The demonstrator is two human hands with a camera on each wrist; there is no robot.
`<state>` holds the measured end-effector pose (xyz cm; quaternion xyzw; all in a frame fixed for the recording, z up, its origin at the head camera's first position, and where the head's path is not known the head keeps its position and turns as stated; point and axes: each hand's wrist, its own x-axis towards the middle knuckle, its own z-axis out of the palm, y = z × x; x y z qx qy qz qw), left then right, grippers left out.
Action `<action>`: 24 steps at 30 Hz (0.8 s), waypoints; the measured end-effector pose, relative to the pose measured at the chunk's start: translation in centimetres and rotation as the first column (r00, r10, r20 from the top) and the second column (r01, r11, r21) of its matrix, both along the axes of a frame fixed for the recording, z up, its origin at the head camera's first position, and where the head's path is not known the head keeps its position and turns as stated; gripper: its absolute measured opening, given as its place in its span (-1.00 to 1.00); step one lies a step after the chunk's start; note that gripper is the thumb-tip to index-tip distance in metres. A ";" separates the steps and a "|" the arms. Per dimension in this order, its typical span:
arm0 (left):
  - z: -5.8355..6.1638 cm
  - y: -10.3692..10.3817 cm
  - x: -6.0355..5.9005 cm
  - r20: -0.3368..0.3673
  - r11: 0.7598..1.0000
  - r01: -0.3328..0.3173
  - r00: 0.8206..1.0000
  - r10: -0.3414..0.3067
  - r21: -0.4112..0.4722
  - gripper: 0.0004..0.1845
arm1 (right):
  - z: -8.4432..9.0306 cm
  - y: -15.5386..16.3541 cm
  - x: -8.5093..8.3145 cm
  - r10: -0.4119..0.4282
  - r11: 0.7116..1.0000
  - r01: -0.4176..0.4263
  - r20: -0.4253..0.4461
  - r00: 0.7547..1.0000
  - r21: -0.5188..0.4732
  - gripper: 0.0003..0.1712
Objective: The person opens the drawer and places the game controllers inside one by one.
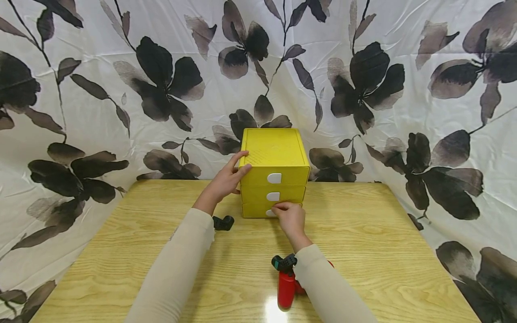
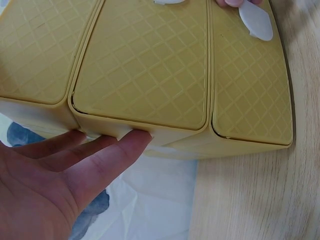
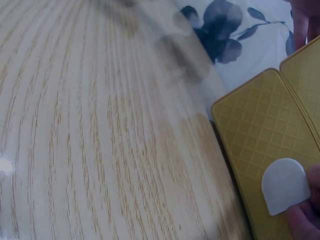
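A small yellow three-drawer box [image 1: 276,148] stands on the table, with a white tab on each drawer front. My left hand [image 1: 226,179] rests on the box's left side, thumb near the top front edge. In the left wrist view, its fairly straight fingers [image 2: 107,160] touch the side wall. My right hand [image 1: 291,220] is at the bottom drawer [image 2: 252,80], fingertips pinching its white tab [image 3: 285,185]. All the drawers sit flush with the box front.
A red-handled object [image 1: 286,289] lies on the wooden table [image 1: 363,251], partly hidden under my right forearm. Behind the table hangs a white cloth [image 1: 307,107] with dark flowers, close to the back of the box.
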<state>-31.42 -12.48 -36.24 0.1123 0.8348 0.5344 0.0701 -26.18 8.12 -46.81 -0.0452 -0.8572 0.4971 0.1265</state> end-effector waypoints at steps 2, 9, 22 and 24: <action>0.0 0.0 0.0 0.000 1.000 0.004 1.000 -0.004 0.003 -0.32 | -0.1 0.0 0.0 0.012 1.000 -0.011 -0.011 1.000 0.024 -0.90; 0.1 0.0 0.1 0.008 1.000 -0.003 1.000 0.003 0.009 -0.32 | -0.2 -0.1 0.1 0.084 0.982 -0.069 -0.084 0.993 0.173 -0.91; 0.2 0.0 0.2 0.010 1.000 0.003 1.000 -0.003 0.013 -0.32 | -0.2 -0.2 0.0 0.158 0.935 -0.075 -0.218 0.963 0.346 -0.94; 0.1 0.1 0.2 0.011 1.000 0.002 1.000 -0.002 0.013 -0.32 | -0.1 -0.3 0.1 0.155 0.936 -0.075 -0.213 0.965 0.343 -0.95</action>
